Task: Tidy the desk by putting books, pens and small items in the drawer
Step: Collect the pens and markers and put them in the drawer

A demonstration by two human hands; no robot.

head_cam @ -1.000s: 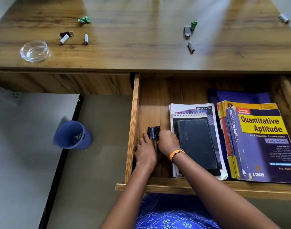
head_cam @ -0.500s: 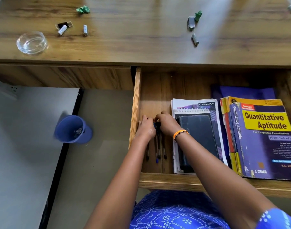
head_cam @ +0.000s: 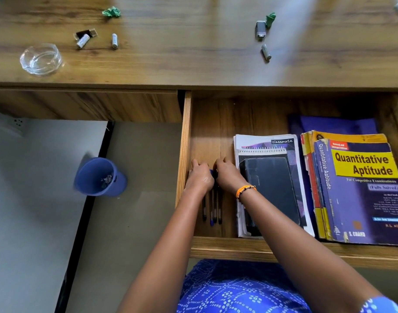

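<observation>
— fingers (head_cam: pixel 197 164) of our left hand (head_cam: pixel 199 178) curl down over the top ends of the pens (head_cam: pixel 212 207), and our right hand (head_cam: pixel 227 177) does the same from the other side; we're pinching the bundle between both hands, though how each fingertip sits underneath we cannot tell.

— where do the pens lie?

— on the floor of the open drawer (head_cam: pixel 216 123), along its left wall, just beside the notebooks (head_cam: pixel 267 147). their tips point back toward us.

— so which step are we on?

— squaring up the pens, we'd say. books are already in. small items still sit on the desk (head_cam: pixel 193 64): batteries (head_cam: pixel 114 40), a usb stick (head_cam: pixel 260 29), green paper scraps (head_cam: pixel 111 12), a glass dish (head_cam: pixel 41 58).

— next move?

— we'd judge it calls for letting go of the pens, reaching up over the drawer front, and picking the little pieces one at a time; they're round and could roll.

— any writing we can read?

— "classmate" on the top notebook's corner. the big book (head_cam: pixel 360 188) says "quantitative aptitude", "for competitive examinations", "fully solved", "s. chand" at the foot. the finer print is too small.
</observation>
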